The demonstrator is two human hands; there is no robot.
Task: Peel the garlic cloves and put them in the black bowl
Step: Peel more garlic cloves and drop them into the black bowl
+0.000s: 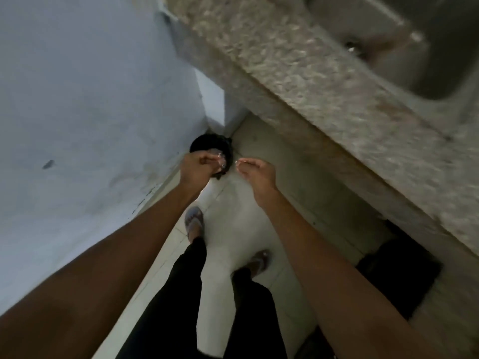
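Head view: a person stands on a pale tiled floor (233,229) beside a speckled grey stone counter (298,81) with a steel sink (388,47), both bare arms stretched over a round black bin (204,145) in the wall corner. The left hand (198,165) has its fingers curled inward; whether it holds anything cannot be told. The right hand (255,174) is cupped, fingers relaxed. No garlic cloves or black bowl show.

Speckled, rough-looking stone counter (298,81); dull brushed-metal sink (404,60); smooth pale floor tiles (259,203); matt painted wall (90,86).
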